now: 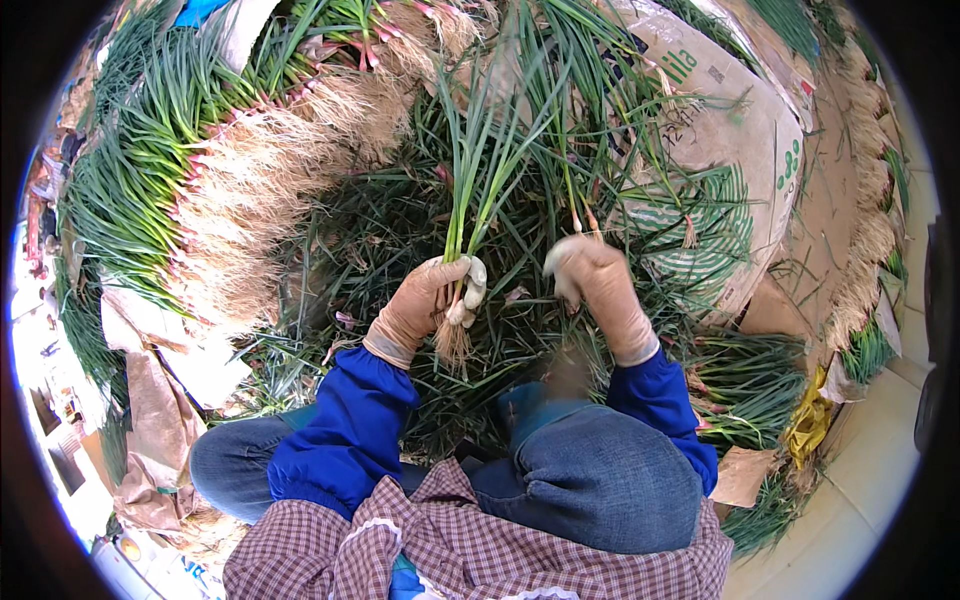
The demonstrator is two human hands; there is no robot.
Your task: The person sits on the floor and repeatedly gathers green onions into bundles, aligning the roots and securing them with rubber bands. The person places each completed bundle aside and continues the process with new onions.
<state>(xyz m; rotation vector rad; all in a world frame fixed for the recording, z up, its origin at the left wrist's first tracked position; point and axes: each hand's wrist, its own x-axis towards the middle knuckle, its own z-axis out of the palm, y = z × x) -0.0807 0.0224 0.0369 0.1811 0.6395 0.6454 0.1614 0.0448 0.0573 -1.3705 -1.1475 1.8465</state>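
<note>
My left hand (427,304), in a tan glove with pale fingertips, grips a few spring onions (471,180) just above their bulbs. Their green leaves point up and away from me, and the roots (453,343) hang below the fist. To the right, my gloved right hand (596,289) is blurred, its fingers curled downward. Whether anything is between those fingers is hidden. Just beyond it are the pale bulbs of more spring onions (574,184), whose leaves stretch away over a printed paper sack. Loose green leaf trimmings (375,240) lie under and around both hands.
A thick curved row of spring onions (232,180), roots inward, lines the left and far side. The printed sack (720,142) lies at right, with another onion bundle (750,382) nearer. Yellow plastic (810,420) lies by the tiled floor (870,465). My bent knees flank the trimmings.
</note>
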